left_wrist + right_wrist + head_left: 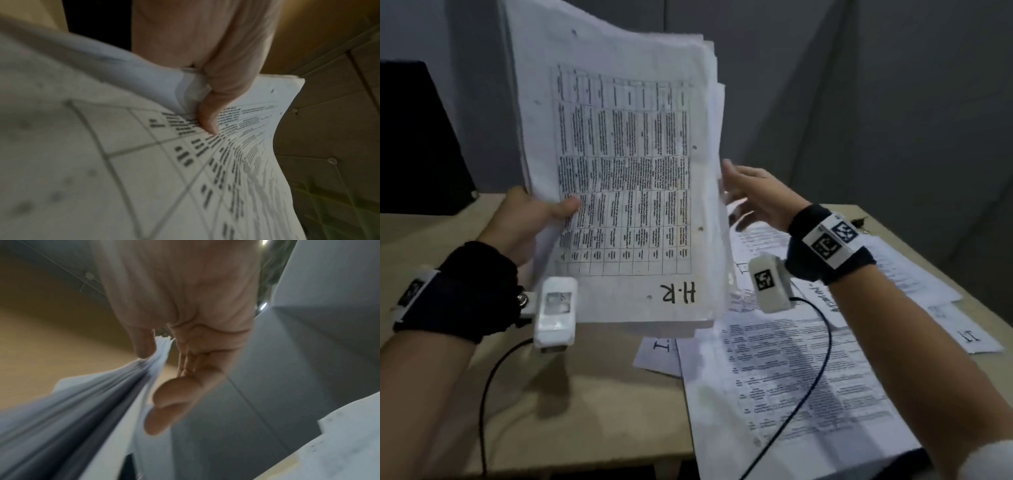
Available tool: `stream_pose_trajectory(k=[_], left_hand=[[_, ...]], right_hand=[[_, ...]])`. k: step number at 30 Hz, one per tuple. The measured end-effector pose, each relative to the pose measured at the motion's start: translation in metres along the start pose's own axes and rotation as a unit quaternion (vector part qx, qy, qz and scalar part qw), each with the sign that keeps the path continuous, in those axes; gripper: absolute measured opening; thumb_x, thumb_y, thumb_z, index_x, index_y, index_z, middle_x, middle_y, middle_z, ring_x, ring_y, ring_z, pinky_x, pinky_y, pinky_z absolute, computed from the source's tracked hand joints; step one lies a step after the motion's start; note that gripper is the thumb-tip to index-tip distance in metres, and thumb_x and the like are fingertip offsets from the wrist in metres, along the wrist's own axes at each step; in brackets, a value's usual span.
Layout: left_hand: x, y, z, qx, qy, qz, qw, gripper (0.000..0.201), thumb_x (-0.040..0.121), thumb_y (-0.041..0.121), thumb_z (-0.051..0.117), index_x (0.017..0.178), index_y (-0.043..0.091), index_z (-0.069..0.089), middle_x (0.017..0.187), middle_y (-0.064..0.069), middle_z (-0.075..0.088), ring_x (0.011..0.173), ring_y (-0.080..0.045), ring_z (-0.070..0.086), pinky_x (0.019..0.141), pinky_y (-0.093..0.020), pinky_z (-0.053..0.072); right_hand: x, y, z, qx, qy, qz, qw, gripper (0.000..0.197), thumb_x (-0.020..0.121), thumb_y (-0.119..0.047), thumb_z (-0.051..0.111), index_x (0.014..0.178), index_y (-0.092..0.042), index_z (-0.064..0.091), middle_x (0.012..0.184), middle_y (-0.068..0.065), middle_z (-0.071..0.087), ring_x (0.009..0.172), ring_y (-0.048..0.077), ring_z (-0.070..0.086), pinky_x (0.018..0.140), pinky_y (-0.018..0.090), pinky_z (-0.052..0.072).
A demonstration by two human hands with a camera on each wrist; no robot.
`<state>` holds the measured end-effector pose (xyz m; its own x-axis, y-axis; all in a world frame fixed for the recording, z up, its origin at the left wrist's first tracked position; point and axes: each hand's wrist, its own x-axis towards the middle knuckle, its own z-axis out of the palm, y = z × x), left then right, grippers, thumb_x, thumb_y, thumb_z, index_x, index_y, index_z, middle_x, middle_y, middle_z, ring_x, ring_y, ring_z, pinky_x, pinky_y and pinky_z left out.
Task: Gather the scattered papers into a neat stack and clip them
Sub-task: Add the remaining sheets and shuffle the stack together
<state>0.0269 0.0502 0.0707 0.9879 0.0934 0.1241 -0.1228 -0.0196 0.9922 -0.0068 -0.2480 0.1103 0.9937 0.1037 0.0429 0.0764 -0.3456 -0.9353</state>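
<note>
A thick stack of printed papers [619, 171], its top sheet a table marked "H.R", stands tilted up above the table. My left hand [534, 216] grips its left edge, thumb [207, 120] on the top sheet [144, 162] and fingers behind. My right hand [753, 195] is at the stack's right edge with straight fingers [164, 402]; its thumb [144, 344] touches the fanned sheet edges [102, 394]. More printed sheets [791, 370] lie scattered on the table at the right. No clip is in view.
The beige table [585, 394] has bare surface at the left and front. A dark monitor [417, 137] stands at the back left. Grey partition walls [859, 102] rise behind. Black cables [815, 370] hang from both wrist cameras, one across the loose sheets.
</note>
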Motion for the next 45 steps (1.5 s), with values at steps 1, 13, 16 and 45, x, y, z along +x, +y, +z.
stream_pose_trajectory(k=[1,13,16,45], left_hand=[[0.001,-0.002,0.01,-0.019,-0.027,-0.017,0.999,0.021,0.083,-0.002,0.062,0.103,0.003,0.062,0.076,0.003,0.073,0.082,-0.014,0.069,0.08,-0.028,0.055],[-0.022,-0.053,0.129,0.137,-0.462,-0.218,0.849,0.04,0.052,0.009,0.089,0.082,-0.001,0.063,0.071,-0.011,0.07,0.061,-0.018,0.068,0.055,-0.022,0.054],[-0.024,-0.058,0.158,0.304,-0.462,-0.174,0.815,0.024,0.08,0.001,0.064,0.061,0.008,0.05,0.058,-0.003,0.051,0.048,-0.011,0.05,0.045,-0.016,0.038],[-0.033,-0.063,0.221,0.482,-0.523,-0.096,0.697,0.032,0.068,0.015,0.081,0.093,0.017,0.061,0.092,-0.007,0.07,0.083,-0.025,0.066,0.079,-0.038,0.055]], right_hand=[[-0.01,0.007,-0.02,-0.008,0.023,0.027,0.999,0.04,0.095,-0.047,0.04,0.106,-0.012,0.055,0.078,0.007,0.066,0.054,0.021,0.061,0.048,0.025,0.049],[-0.107,0.154,-0.151,-0.478,-0.028,0.382,0.791,0.052,0.094,-0.021,0.05,0.143,-0.015,0.033,0.146,0.006,0.038,0.134,0.021,0.036,0.104,0.025,0.031],[-0.11,0.174,-0.151,-0.43,-0.047,0.385,0.815,0.058,0.094,-0.018,0.048,0.147,-0.02,0.024,0.147,0.006,0.034,0.136,0.023,0.033,0.103,0.027,0.031],[-0.065,0.189,-0.15,-0.351,0.172,0.45,0.803,0.091,0.067,-0.036,0.08,0.136,-0.003,0.03,0.128,0.02,0.05,0.115,0.035,0.052,0.095,0.045,0.047]])
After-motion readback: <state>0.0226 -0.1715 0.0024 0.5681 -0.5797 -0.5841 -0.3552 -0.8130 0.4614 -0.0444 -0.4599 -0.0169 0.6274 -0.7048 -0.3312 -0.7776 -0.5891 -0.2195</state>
